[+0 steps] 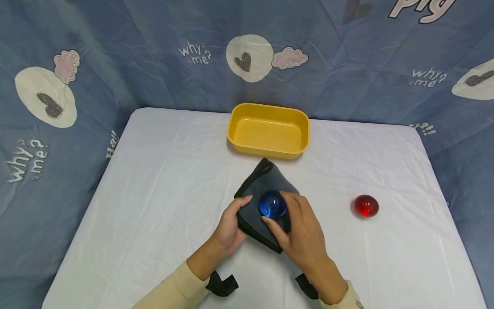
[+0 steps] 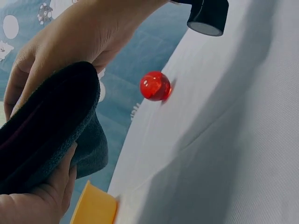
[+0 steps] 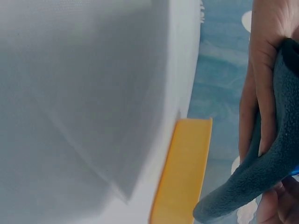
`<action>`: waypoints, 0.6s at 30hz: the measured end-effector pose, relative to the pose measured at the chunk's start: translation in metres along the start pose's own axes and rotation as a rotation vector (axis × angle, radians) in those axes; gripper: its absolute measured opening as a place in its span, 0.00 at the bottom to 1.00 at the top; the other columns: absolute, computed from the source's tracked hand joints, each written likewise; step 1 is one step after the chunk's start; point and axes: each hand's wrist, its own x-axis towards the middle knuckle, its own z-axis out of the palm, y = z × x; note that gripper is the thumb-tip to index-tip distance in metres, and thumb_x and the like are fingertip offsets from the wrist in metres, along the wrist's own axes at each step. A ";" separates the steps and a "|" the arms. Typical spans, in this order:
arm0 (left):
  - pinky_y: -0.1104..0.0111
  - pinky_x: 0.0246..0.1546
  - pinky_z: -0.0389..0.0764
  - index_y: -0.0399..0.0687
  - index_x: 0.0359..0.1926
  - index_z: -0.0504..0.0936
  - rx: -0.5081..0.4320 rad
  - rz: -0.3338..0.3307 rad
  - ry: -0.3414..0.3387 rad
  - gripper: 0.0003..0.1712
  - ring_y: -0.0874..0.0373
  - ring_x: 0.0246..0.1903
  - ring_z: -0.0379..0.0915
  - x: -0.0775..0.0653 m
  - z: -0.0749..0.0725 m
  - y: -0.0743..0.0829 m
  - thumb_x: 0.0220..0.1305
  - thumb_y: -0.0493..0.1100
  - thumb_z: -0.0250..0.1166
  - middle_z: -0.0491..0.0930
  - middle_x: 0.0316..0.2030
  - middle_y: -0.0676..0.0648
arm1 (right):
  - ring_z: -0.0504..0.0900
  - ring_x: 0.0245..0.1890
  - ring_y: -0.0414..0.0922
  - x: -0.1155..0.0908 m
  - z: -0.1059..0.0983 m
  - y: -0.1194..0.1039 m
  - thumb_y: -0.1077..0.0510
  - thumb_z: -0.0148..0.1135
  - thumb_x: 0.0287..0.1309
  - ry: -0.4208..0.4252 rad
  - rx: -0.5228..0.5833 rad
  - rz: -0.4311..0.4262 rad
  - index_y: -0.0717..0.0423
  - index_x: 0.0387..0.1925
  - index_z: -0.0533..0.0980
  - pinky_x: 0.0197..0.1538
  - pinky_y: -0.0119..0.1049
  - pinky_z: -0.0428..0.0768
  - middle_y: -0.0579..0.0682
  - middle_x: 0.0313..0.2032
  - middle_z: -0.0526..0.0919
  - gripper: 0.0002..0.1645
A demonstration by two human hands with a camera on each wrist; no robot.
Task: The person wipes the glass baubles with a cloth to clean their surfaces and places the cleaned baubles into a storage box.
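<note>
A folded dark grey cloth [image 1: 254, 184] with black edging is held above the table, its underside supported by my left hand [image 1: 228, 229] with the thumb on top. On the cloth sits a clear blue ball [image 1: 272, 204], pinched between thumb and fingers of my right hand [image 1: 302, 231]. In the left wrist view the cloth [image 2: 51, 126] hides the ball, and the left fingers [image 2: 58, 186] show beneath it. The right wrist view shows the fuzzy cloth [image 3: 261, 172] draped over the left hand, with only a sliver of blue visible. A clear red ball [image 1: 366, 206] lies on the table to the right.
A yellow rectangular tub [image 1: 268, 148] stands at the table's back edge, just beyond the cloth. White fabric covers the table [image 1: 173, 171]. A blue printed curtain [image 1: 154, 56] hangs behind and at the sides. Black straps [image 1: 222, 285] hang at the wrists.
</note>
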 end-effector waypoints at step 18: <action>0.65 0.66 0.73 0.33 0.78 0.52 0.040 -0.018 -0.034 0.36 0.57 0.64 0.69 -0.002 0.000 -0.001 0.78 0.48 0.42 0.63 0.70 0.38 | 0.80 0.45 0.54 0.001 -0.006 0.000 0.30 0.57 0.71 -0.039 -0.001 0.107 0.67 0.53 0.78 0.47 0.51 0.84 0.59 0.43 0.82 0.42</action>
